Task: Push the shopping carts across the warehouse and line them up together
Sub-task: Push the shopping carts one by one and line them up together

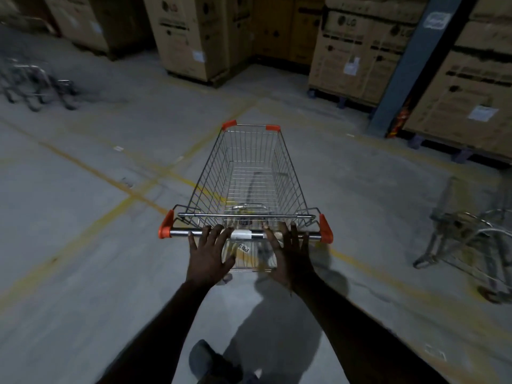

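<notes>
cart (250,187) ahead of both hands, basket empty | left hand (209,252) and right hand (291,250) spread flat, fingers on handle bar (246,233), not wrapped | bar best gripped evenly so cart tracks straight | carts (36,84) parked far left of left hand, likely line-up spot | stray cart (471,239) right of right hand, boxes (360,56) ahead, to be steered clear of

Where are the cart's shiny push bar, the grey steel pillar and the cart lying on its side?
Shiny metal push bar (180,233): head view, bare left stretch.
Grey steel pillar (407,65): head view, mid-shaft.
Tipped wire cart (468,234): head view, basket frame.
</notes>
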The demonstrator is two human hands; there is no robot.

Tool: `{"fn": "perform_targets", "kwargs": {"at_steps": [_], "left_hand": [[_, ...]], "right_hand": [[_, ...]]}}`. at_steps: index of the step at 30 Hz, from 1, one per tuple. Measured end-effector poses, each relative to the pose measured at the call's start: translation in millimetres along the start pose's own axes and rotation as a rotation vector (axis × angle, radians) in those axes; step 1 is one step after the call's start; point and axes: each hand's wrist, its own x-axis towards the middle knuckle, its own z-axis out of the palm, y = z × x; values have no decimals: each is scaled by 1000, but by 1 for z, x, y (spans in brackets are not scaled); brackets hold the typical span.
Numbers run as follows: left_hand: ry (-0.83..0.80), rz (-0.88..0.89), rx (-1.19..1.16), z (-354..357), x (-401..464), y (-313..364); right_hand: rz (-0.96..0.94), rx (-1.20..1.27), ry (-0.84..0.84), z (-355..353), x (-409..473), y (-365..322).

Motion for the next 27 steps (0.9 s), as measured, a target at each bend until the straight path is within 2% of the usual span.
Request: {"fn": "perform_targets", "kwargs": {"at_steps": [13, 27], "left_hand": [[-52, -244, 54, -21, -29, -70], [-40, -366, 86, -31, -27, -159]], "right_hand": [[-152, -115, -72, 12, 65, -77], [-287, -136, -73, 14, 143, -166]]}}
